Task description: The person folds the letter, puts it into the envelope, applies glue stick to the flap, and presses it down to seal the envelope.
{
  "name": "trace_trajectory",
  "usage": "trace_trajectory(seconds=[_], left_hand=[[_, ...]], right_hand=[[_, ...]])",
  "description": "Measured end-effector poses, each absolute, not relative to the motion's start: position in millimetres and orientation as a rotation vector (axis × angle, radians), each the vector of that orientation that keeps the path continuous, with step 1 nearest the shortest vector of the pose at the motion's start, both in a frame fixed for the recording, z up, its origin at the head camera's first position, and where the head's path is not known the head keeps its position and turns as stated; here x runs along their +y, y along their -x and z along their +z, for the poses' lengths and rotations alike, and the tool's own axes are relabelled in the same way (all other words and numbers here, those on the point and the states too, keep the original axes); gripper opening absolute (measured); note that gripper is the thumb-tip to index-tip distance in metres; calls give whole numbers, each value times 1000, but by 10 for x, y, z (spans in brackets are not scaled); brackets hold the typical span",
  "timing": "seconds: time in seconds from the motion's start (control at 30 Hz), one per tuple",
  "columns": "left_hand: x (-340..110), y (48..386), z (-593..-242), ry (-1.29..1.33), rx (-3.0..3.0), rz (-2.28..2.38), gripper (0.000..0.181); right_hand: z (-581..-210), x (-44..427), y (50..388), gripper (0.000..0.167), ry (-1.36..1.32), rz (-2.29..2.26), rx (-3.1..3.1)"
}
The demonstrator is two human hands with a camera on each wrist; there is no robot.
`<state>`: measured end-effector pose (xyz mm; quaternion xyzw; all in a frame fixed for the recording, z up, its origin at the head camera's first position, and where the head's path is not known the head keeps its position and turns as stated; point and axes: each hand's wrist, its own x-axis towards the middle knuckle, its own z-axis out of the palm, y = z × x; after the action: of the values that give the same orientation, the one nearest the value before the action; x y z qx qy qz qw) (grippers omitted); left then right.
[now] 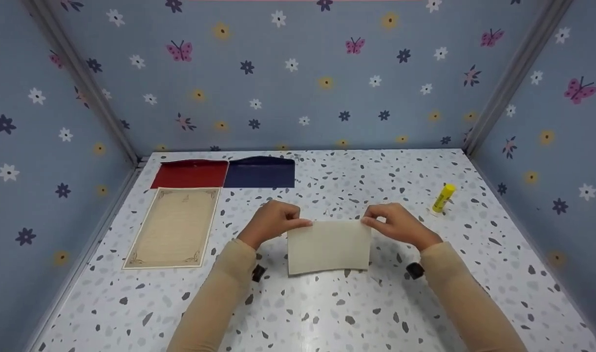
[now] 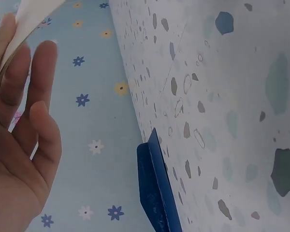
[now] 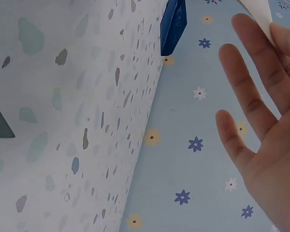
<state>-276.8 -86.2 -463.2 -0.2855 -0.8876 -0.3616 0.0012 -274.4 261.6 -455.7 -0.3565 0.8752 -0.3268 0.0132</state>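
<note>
A folded sheet of cream paper [image 1: 329,247] is held up between both hands over the speckled table. My left hand [image 1: 274,222] pinches its upper left corner between thumb and fingers. At the upper right corner, my right hand [image 1: 397,224] pinches it the same way. The left wrist view shows the paper [image 2: 31,21] between the thumb and forefinger of the left hand [image 2: 21,140], the other fingers loosely bent. In the right wrist view, the right hand [image 3: 266,106] has its remaining fingers spread below the paper's edge [image 3: 260,12].
A bordered parchment-style sheet [image 1: 173,228] lies on the left of the table [image 1: 322,318]. Behind it are a red envelope [image 1: 193,174] and a dark blue envelope [image 1: 260,174] with raised flaps. A yellow glue stick [image 1: 443,199] is at the right. Flowered walls [image 1: 298,88] enclose the table.
</note>
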Motion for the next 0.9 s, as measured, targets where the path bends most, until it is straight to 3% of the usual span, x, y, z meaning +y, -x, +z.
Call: trace_trajectory(seconds=[0.27,0.57,0.77,0.9], left_hand=[[-995,2800,-4646,923,-2754,-1422,14],[-1018,2789,-4592,841,-2720,-1453,21],[-882,2835,-4532,899,-2689,-1453,20],[-778,2874,-4548,868,-2661,-1463,21]], right_hand=[[-4562,2654,2734,21,858,-1073,2767],[-4561,2610,2716,13,956,-1014,2691],[-4482,2362,2723,29,960,-934,2623],[-4509,2221,2756,27,981,-938,2639]])
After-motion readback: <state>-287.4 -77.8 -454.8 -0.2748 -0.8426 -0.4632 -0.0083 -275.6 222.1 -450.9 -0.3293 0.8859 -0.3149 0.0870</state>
